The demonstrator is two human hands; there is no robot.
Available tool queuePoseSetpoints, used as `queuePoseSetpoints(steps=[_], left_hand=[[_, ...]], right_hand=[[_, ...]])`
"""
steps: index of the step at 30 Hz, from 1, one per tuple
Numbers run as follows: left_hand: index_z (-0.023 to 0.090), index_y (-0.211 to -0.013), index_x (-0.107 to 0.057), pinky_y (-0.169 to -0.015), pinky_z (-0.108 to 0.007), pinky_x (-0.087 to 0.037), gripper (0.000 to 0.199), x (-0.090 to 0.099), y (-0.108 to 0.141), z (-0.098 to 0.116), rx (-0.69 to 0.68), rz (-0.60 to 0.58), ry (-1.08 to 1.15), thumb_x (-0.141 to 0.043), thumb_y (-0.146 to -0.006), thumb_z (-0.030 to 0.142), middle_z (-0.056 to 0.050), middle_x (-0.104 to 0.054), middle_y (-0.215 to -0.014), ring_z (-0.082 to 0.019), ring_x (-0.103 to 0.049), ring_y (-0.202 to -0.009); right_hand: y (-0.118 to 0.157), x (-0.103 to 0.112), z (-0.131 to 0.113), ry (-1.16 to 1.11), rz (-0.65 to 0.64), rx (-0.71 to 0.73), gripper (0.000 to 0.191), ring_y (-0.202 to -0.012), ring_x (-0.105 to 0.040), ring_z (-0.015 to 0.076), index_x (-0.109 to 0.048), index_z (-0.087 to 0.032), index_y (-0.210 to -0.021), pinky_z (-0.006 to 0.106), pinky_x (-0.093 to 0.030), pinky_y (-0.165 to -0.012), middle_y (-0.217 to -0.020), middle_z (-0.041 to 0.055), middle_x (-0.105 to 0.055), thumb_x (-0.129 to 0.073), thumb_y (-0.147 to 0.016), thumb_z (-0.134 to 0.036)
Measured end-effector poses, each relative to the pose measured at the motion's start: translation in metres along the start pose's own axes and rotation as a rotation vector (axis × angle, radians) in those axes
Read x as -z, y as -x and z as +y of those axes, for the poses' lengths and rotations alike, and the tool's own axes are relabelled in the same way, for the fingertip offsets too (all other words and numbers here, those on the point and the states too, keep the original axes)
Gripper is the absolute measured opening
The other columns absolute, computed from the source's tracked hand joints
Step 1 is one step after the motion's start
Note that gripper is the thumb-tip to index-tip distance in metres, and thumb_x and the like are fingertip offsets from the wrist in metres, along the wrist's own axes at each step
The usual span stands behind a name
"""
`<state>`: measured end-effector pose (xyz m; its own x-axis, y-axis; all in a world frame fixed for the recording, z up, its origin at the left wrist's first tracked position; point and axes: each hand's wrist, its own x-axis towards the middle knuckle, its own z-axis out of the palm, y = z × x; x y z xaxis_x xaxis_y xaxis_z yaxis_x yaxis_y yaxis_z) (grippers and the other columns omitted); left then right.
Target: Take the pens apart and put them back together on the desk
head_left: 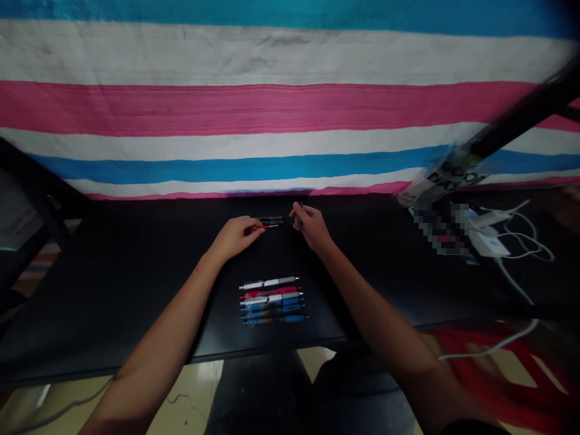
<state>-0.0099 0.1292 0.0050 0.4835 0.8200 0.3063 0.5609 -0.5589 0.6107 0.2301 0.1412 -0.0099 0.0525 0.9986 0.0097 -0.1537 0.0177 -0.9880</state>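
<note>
My left hand [236, 237] is closed around the near end of a thin red pen [267, 227], which points right with a pale tip. Just behind it lie dark pens [270, 219], partly hidden by my fingers. My right hand [312, 226] pinches a short dark pen [299, 222], held steeply above the table; most of it is covered by the fingers. Nearer to me, several pens lie side by side in a row: a white pen [272, 283] at the back, a red pen [290, 290], a second white pen [276, 298], and blue pens [290, 318] at the front.
The black table [136, 290] reaches a striped cloth [226, 109] at the back. To the right are a plastic-wrapped object [426, 184], a white adapter [489, 243] and loose white cable [516, 284]. A red stool-like object [493, 380] stands below the right edge.
</note>
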Motion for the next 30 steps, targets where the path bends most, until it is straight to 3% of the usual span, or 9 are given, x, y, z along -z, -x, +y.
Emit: queuePoseSetpoints(steps=[6, 13, 19, 24, 30], left_hand=[[0.020, -0.099, -0.074, -0.066, -0.029, -0.044, 0.022, 0.0010, -0.0003, 0.0025, 0.022, 0.002, 0.008, -0.059, -0.097, 0.037, -0.004, -0.072, -0.087, -0.017, -0.063, -0.070], [0.019, -0.096, -0.073, -0.064, -0.028, -0.041, 0.023, 0.0012, -0.0008, 0.0032, 0.024, 0.002, -0.007, -0.058, -0.098, 0.036, -0.004, -0.072, -0.084, -0.017, -0.062, -0.069], [0.019, -0.094, -0.073, -0.061, -0.027, -0.039, 0.025, 0.0014, -0.0005, 0.0040, 0.048, 0.015, -0.008, -0.056, -0.099, 0.037, -0.002, -0.071, -0.078, -0.016, -0.061, -0.064], [0.019, -0.095, -0.073, -0.060, -0.027, -0.038, 0.025, 0.0016, -0.0005, 0.0041, 0.055, 0.012, -0.020, -0.056, -0.099, 0.036, -0.002, -0.071, -0.076, -0.016, -0.060, -0.063], [0.019, -0.095, -0.073, -0.059, -0.027, -0.037, 0.027, 0.0009, -0.0001, 0.0030, 0.048, 0.015, -0.019, -0.054, -0.099, 0.037, -0.002, -0.069, -0.075, -0.016, -0.060, -0.063]], right_hand=[[0.0026, -0.0060, -0.0029, -0.165, -0.064, -0.065, 0.049, -0.045, -0.027, 0.0053, -0.065, -0.018, -0.075, 0.023, -0.025, -0.044, -0.054, -0.0085, -0.033, -0.078, -0.076, -0.065], [0.0051, -0.0099, -0.0058, -0.175, -0.106, -0.073, 0.048, -0.045, -0.028, 0.0038, -0.068, -0.016, -0.076, 0.025, -0.024, -0.043, -0.063, -0.0033, -0.050, -0.083, -0.071, -0.061], [0.0071, -0.0091, -0.0064, -0.235, -0.162, -0.107, 0.042, -0.043, -0.022, 0.0045, -0.070, -0.017, -0.077, 0.024, -0.021, -0.044, -0.050, -0.0101, -0.029, -0.083, -0.074, -0.056], [0.0066, -0.0078, -0.0077, -0.268, -0.156, -0.124, 0.028, -0.043, -0.023, 0.0036, -0.072, -0.018, -0.084, 0.024, -0.022, -0.044, -0.059, -0.0054, -0.049, -0.080, -0.077, -0.043], [0.0068, -0.0086, -0.0081, -0.275, -0.169, -0.115, 0.018, -0.042, -0.024, 0.0035, -0.070, -0.018, -0.082, 0.024, -0.021, -0.044, -0.061, -0.0046, -0.053, -0.076, -0.077, -0.034]])
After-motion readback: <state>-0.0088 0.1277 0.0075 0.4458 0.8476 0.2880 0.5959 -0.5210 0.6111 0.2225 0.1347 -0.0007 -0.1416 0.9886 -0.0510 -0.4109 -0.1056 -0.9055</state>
